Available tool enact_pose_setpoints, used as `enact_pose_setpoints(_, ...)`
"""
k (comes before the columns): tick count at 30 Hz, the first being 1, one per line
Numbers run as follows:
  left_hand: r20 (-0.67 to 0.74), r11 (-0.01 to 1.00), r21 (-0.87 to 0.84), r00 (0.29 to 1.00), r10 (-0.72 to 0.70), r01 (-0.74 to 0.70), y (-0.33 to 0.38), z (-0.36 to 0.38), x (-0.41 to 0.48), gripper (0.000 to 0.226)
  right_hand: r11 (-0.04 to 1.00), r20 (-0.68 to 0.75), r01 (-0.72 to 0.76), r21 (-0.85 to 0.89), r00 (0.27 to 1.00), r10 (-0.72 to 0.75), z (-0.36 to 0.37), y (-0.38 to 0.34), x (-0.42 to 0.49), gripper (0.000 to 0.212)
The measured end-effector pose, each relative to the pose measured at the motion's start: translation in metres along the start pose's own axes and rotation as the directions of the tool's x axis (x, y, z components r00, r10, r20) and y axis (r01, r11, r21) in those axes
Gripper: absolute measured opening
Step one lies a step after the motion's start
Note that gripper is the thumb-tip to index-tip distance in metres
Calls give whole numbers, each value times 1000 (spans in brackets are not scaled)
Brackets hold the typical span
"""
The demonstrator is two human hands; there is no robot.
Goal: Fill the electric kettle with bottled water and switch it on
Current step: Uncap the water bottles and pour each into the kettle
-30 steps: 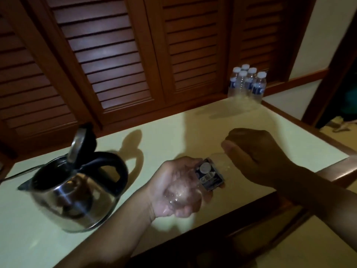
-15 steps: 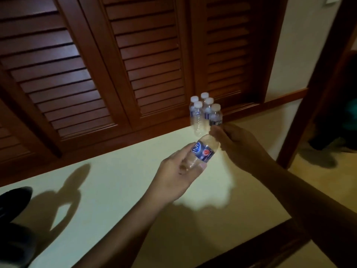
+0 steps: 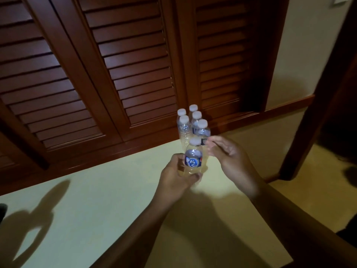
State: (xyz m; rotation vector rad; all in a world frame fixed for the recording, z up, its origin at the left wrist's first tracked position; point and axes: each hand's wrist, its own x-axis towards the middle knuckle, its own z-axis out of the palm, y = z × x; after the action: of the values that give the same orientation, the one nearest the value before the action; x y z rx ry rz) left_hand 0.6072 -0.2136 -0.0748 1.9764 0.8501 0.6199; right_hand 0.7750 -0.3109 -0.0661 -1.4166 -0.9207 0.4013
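Observation:
My left hand [image 3: 176, 179] grips a small clear water bottle [image 3: 193, 161] with a blue label and a white cap, holding it upright just above the pale table [image 3: 108, 200]. My right hand [image 3: 229, 155] hovers beside the bottle's cap with its fingers relaxed, holding nothing. Right behind stands a cluster of several capped water bottles [image 3: 185, 126] at the table's back edge. Of the kettle only a dark sliver [image 3: 2, 211] shows at the left border, with its shadow on the table.
Dark louvred wooden doors [image 3: 116, 74] rise directly behind the table. A wooden post [image 3: 316, 122] stands to the right, beyond the table's right edge, with floor below it.
The view has swung right, away from the kettle. The bottle went from tilted to upright and closer to the bottle cluster. My right hand has come off the bottle's top and opened.

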Motion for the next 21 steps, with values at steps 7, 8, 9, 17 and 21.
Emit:
enact_pose_setpoints(7,-228,994,-71,969,-92,78,0,29,45,52,978,-29,-183,-98,983,181,3,40,38,49)
enact_pose_setpoints(8,-232,994,-69,968,-94,80,-2,31,50,53,979,2,-174,-109,985,175,3,42,41,50)
enact_pose_setpoints(9,-237,995,-66,967,-92,79,-3,33,55,53,980,28,-165,-112,985,169,3,45,43,49)
enact_pose_setpoints(17,-237,993,-65,965,-113,101,-7,41,75,58,980,69,-136,-143,987,147,-4,60,58,45)
enact_pose_setpoints(21,-226,992,-104,970,-93,71,-11,35,74,71,988,21,-130,-85,991,132,-6,62,63,48)
